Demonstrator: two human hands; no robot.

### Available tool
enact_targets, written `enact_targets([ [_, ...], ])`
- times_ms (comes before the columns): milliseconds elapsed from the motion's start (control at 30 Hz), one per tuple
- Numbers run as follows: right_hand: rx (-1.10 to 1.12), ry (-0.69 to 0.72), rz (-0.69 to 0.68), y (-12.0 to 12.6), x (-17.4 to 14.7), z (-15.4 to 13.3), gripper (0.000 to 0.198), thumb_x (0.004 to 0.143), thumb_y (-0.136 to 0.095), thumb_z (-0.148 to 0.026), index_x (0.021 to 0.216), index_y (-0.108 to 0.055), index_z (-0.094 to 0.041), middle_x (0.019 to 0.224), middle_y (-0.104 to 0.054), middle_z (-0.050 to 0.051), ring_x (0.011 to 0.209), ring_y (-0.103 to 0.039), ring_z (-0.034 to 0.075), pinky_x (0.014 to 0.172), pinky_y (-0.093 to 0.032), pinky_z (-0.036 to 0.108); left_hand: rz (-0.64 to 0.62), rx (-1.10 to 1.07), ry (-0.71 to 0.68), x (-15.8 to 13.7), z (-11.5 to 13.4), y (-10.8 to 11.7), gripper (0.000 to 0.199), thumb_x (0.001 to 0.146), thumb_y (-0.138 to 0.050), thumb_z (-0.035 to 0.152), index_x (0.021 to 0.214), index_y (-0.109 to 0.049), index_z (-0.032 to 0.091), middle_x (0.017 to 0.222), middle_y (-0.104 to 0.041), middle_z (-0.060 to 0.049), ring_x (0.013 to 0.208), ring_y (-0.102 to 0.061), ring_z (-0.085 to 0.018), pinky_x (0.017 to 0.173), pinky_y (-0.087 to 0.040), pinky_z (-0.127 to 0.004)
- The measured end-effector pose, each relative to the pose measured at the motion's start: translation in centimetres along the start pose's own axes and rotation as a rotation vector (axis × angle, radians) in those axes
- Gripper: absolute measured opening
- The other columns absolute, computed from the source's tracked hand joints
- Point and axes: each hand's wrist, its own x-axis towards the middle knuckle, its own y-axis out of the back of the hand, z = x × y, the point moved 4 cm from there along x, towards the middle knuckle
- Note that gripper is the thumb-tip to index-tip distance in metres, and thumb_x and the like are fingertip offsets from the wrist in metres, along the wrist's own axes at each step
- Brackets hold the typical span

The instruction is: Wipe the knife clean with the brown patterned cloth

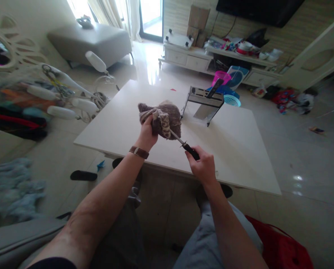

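Observation:
My left hand [148,130] is closed on a brown cloth [169,114] with a patterned edge, bunched above the white table. The far part of a honing steel's rod [176,136] goes into the cloth and is hidden there. My right hand [202,163] is wrapped around the steel's black handle, just beyond the small guard, over the table's near edge. Behind the cloth to the right stands a knife block [202,94] with a metal frame. One black-handled knife [215,87] sits in it, and a broad blade shows below the top.
The white table [234,149] spans the middle. A white lamp with several arms [79,106] stands close at its left. Beyond the far edge are a pink basket [221,77] and a light-blue basket [232,100]. A red bag [284,243] lies at lower right.

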Motion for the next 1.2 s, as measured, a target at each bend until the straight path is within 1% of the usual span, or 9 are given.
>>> enact_targets([
  [167,0.077,-0.059,-0.001,0.1,-0.2,0.1,0.016,0.088,-0.071,-0.04,0.087,-0.073,-0.024,0.074,-0.074,0.002,0.064,-0.062,0.019,0.065,-0.041,0.029,0.052,-0.067,-0.128,0.7,2.6,1.5,0.014,0.092,-0.069,0.036,0.099,-0.076,0.026,0.112,-0.082,-0.001,0.126,-0.069,-0.018,0.113,-0.054,-0.034],
  [267,0.124,-0.076,0.042,0.3,-0.4,0.4,0.019,0.088,-0.072,-0.042,0.087,-0.073,-0.023,0.075,-0.074,0.002,0.068,-0.064,0.019,0.065,-0.042,0.029,0.055,-0.063,-0.144,0.3,3.2,1.5,0.018,0.093,-0.068,0.04,0.104,-0.076,0.028,0.12,-0.081,0.0,0.133,-0.066,-0.019,0.115,-0.053,-0.034],
  [400,0.172,-0.106,0.124,0.7,-0.4,0.9,0.024,0.09,-0.07,-0.046,0.092,-0.072,-0.022,0.078,-0.074,0.003,0.069,-0.065,0.019,0.065,-0.044,0.029,-0.017,-0.018,-0.108,-0.5,2.7,0.1,0.02,0.092,-0.071,0.041,0.106,-0.077,0.029,0.123,-0.08,0.0,0.137,-0.063,-0.023,0.115,-0.053,-0.036],
  [500,0.164,-0.127,0.158,0.7,-0.2,1.1,0.025,0.091,-0.069,-0.046,0.092,-0.071,-0.021,0.079,-0.074,0.003,0.069,-0.064,0.019,0.065,-0.045,0.029,-0.065,0.033,-0.042,-1.3,1.5,-0.9,0.019,0.09,-0.073,0.037,0.106,-0.077,0.027,0.12,-0.081,-0.001,0.135,-0.064,-0.024,0.113,-0.055,-0.037],
  [633,0.114,-0.106,0.12,0.5,-0.1,0.9,0.024,0.09,-0.069,-0.045,0.092,-0.073,-0.021,0.08,-0.075,0.004,0.066,-0.063,0.018,0.064,-0.045,0.029,-0.109,0.067,0.038,-2.2,-0.5,-1.7,0.026,0.08,-0.082,0.03,0.104,-0.076,0.024,0.115,-0.081,-0.003,0.127,-0.069,-0.025,0.11,-0.055,-0.039],
  [767,0.054,-0.053,0.069,0.3,-0.1,0.6,0.022,0.09,-0.068,-0.044,0.091,-0.074,-0.022,0.076,-0.074,0.003,0.061,-0.061,0.017,0.064,-0.044,0.029,-0.108,0.073,0.054,-2.4,-1.4,-1.9,0.026,0.076,-0.086,0.03,0.099,-0.075,0.022,0.11,-0.081,-0.004,0.122,-0.071,-0.024,0.108,-0.055,-0.037],
  [900,0.033,-0.02,0.036,0.3,0.0,0.8,0.022,0.09,-0.069,-0.044,0.088,-0.073,-0.023,0.076,-0.075,0.003,0.067,-0.065,0.019,0.066,-0.045,0.029,-0.077,0.044,-0.02,-1.8,-0.9,-1.5,0.028,0.073,-0.087,0.031,0.097,-0.075,0.024,0.107,-0.082,-0.002,0.123,-0.071,-0.023,0.109,-0.055,-0.036],
  [1033,0.024,-0.015,0.033,0.2,0.0,0.9,0.022,0.09,-0.07,-0.045,0.095,-0.072,-0.024,0.082,-0.077,0.005,0.072,-0.07,0.022,0.068,-0.046,0.03,-0.018,0.046,-0.085,-0.9,0.4,-0.6,0.03,0.076,-0.084,0.034,0.104,-0.075,0.026,0.112,-0.082,-0.001,0.123,-0.07,-0.02,0.106,-0.056,-0.034],
  [1200,-0.035,-0.021,0.025,-0.1,-0.1,0.9,0.022,0.09,-0.071,-0.046,0.098,-0.07,-0.025,0.084,-0.078,0.004,0.068,-0.069,0.022,0.066,-0.044,0.029,-0.002,0.023,-0.141,0.1,2.0,0.4,0.027,0.076,-0.085,0.04,0.099,-0.076,0.029,0.113,-0.082,0.001,0.127,-0.068,-0.021,0.107,-0.056,-0.033],
])
